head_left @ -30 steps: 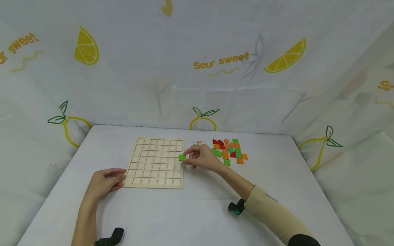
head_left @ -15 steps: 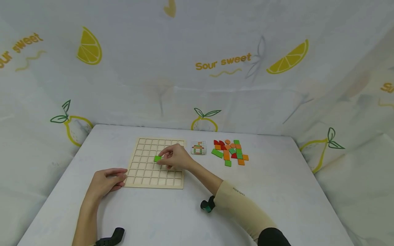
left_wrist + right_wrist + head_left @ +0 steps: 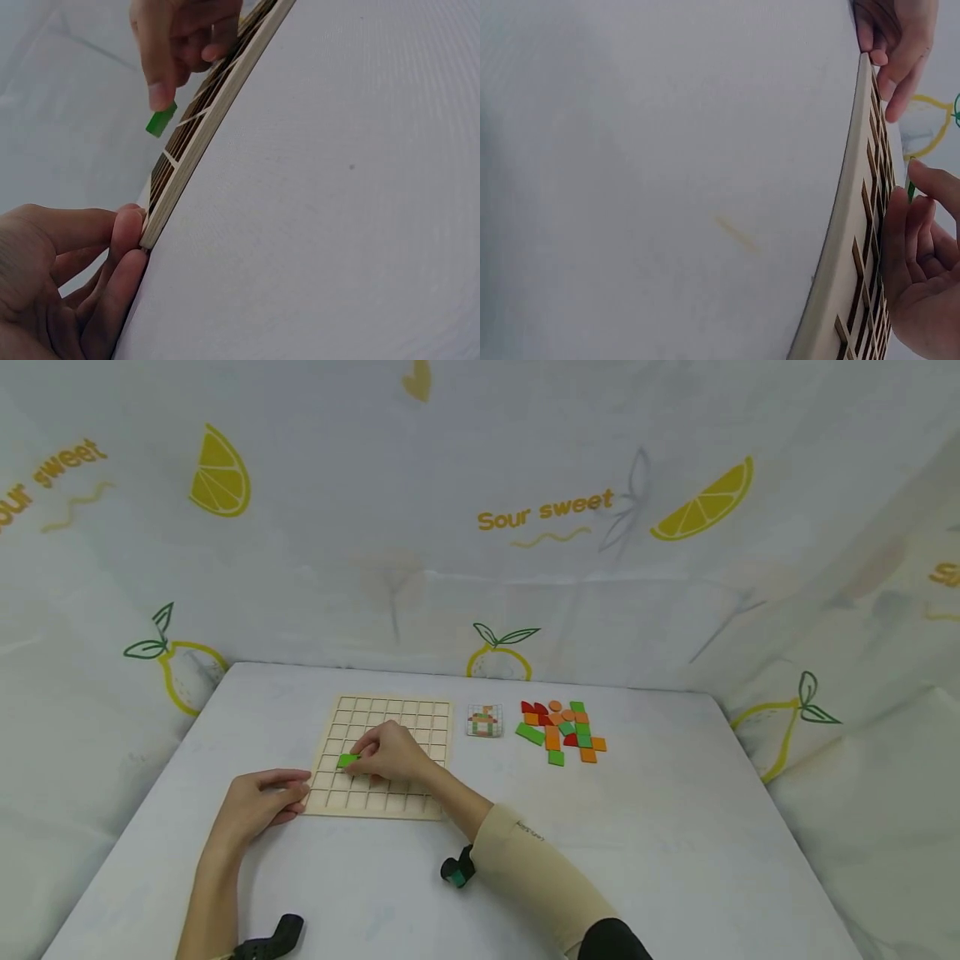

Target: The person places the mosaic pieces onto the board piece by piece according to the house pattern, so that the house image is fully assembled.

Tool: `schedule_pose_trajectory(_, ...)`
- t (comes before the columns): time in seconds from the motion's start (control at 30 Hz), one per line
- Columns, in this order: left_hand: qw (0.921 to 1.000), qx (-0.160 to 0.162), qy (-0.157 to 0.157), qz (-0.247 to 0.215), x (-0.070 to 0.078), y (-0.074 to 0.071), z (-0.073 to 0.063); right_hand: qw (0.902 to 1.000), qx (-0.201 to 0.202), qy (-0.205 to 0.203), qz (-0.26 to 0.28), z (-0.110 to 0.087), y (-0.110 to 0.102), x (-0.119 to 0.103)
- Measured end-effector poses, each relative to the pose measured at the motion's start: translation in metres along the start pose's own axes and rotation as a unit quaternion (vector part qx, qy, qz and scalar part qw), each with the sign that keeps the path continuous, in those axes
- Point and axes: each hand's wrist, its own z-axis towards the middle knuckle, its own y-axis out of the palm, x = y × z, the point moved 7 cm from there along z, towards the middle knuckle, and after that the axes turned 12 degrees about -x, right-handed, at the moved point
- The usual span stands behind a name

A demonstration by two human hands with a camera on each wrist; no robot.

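Note:
A pale wooden grid board (image 3: 337, 806) lies flat on the table. My left hand (image 3: 258, 806) holds its near left corner; in the left wrist view, the fingertips (image 3: 129, 236) bear on that corner. Over the board's left half, my right hand (image 3: 392, 753) pinches a green square tile (image 3: 347, 761) between thumb and fingers. In the left wrist view the tile (image 3: 160, 120) is tilted just above the grid. Only a sliver of the green tile (image 3: 911, 191) shows in the right wrist view. The right hand covers part of the grid.
Right of the board lies a small pattern card (image 3: 484, 721). Farther right is a loose group of flat pieces: orange tiles (image 3: 552, 737), a long green piece (image 3: 530, 733), red pieces (image 3: 571, 740) and orange discs (image 3: 555, 705). A printed cloth (image 3: 420, 543) hangs behind the table.
My right hand has carried the green tile leftward across the board, from its right edge to its left side, and slightly nearer. The pattern card is uncovered. My left hand stays put.

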Motion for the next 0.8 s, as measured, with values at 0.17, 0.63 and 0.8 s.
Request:
schedule_pose_trajectory(0.17, 1.0000, 0.003, -0.002, 0.002, -0.0020, -0.0018, 0.0000, 0.9999, 0.008, 0.011, 0.000, 0.0039, 0.0078, 0.0004)
schedule_pose_trajectory(0.63, 1.0000, -0.003, 0.002, -0.008, -0.0014, -0.0002, -0.0002, 0.9991, 0.029, 0.011, -0.029, 0.0028, 0.0080, 0.0002)
schedule_pose_trajectory(0.8, 1.0000, 0.000, 0.001, -0.005, -0.0018, 0.0000, 0.0002, 0.9991, 0.032, 0.010, -0.028, 0.0023, 0.0074, 0.0014)
